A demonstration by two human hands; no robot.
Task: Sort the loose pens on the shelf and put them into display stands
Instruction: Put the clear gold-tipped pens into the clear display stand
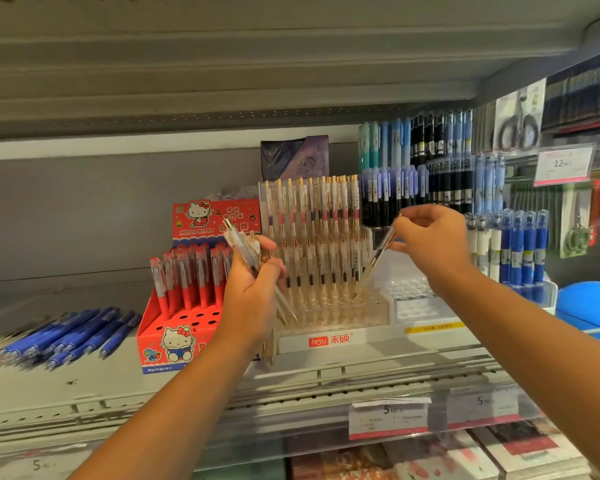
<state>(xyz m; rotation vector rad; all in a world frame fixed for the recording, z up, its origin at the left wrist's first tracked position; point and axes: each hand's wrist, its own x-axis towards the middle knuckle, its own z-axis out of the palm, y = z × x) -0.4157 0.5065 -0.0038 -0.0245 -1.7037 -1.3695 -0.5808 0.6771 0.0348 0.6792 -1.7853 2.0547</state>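
The shelf (84, 386) carries a crowded clear stand (329, 336). A slanted entry could knock its rows (312, 216). The left hand (253, 285) grips a fanned bundle (243, 247) of clear pens, and one might slip out. The right hand (433, 240) pinches one pen (378, 258), tip down at the front holes. I can't make out whether it's seated. Blue pens (70, 336) lie loose far left, blurred.

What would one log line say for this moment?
right hand: pinches clear pen, tip at clear stand | left hand: grips pen bundle
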